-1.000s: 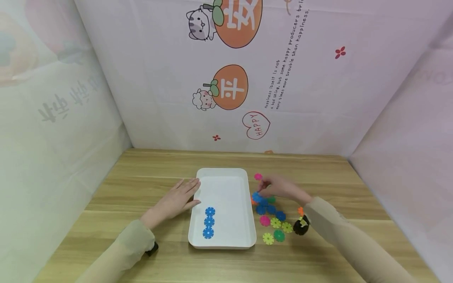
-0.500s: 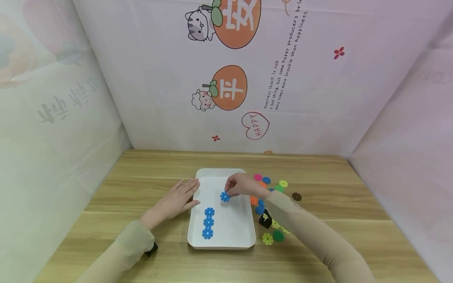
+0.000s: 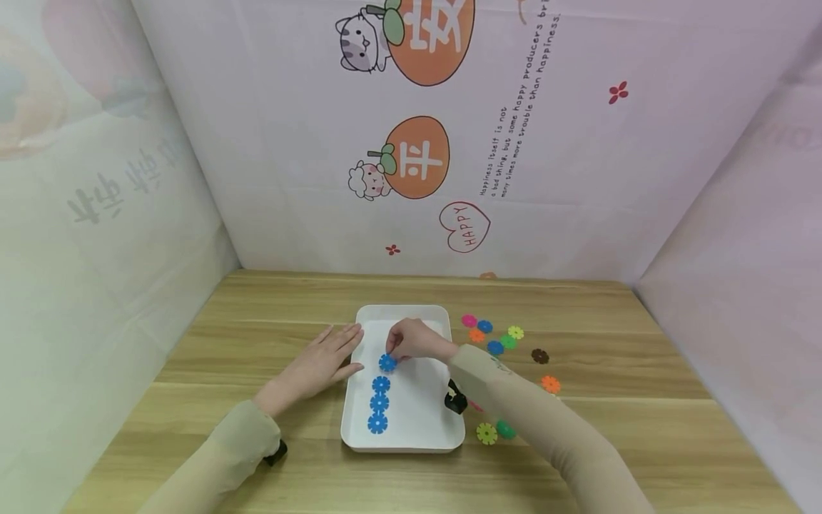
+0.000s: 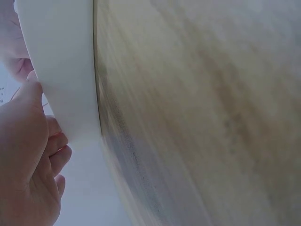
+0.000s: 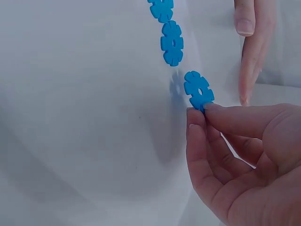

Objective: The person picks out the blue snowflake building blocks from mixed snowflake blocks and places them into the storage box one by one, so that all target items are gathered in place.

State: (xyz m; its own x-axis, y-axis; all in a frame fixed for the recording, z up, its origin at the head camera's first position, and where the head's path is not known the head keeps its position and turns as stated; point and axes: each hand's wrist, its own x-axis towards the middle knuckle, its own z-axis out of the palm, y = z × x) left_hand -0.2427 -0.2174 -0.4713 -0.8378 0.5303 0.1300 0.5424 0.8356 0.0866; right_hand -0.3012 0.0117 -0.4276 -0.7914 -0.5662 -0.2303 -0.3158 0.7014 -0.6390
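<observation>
My right hand [image 3: 417, 339] pinches a blue snowflake disc [image 3: 387, 363] by its edge, between thumb and fingers. In the right wrist view this held disc [image 5: 198, 87] is tilted, with a shadow beside it on the white tray [image 3: 424, 403]. Three more blue discs [image 3: 379, 402] lie in a line along the tray's left side, towards the near end, and the held one hovers just beyond the far end of that line. My left hand [image 3: 317, 360] rests with fingers extended against the tray's left rim. The left wrist view shows its fingers [image 4: 59, 157] touching the tray's outer wall.
Right of the tray, loose discs are scattered on the wooden table [image 3: 604, 457]: a brown disc [image 3: 540, 356], an orange disc [image 3: 550, 384], a yellow-green disc [image 3: 486, 433] and several others. My right forearm covers part of them. Printed white sheets [image 3: 289, 178] enclose the table behind and at both sides.
My right hand has picked a blue disc from the pile on the right and carried it left over the tray, to the line's far end. My left hand stays put.
</observation>
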